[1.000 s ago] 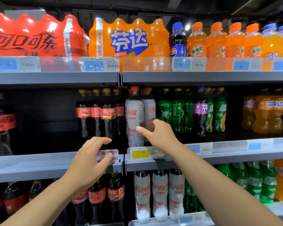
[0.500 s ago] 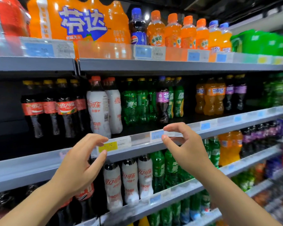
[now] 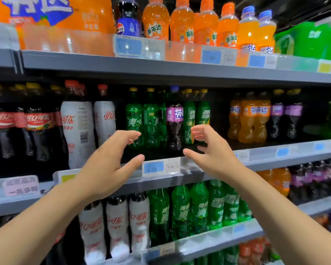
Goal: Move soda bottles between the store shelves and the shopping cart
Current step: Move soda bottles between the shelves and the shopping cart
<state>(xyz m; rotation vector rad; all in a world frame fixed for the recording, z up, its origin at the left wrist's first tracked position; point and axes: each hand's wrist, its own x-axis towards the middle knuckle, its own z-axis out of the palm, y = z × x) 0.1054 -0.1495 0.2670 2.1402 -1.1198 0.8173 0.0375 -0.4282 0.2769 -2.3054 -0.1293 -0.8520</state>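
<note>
Having left the white bottles (image 3: 78,131), the left hand (image 3: 107,163) and right hand (image 3: 212,155) now hover before the green bottles (image 3: 151,119), fingers apart and empty, likely about to grab.

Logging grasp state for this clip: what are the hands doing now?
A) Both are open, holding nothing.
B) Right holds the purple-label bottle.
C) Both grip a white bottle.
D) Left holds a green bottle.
A: the left hand and right hand hover with fingers spread before the green bottles and purple-label bottle, with nothing held between their fingers.
</note>
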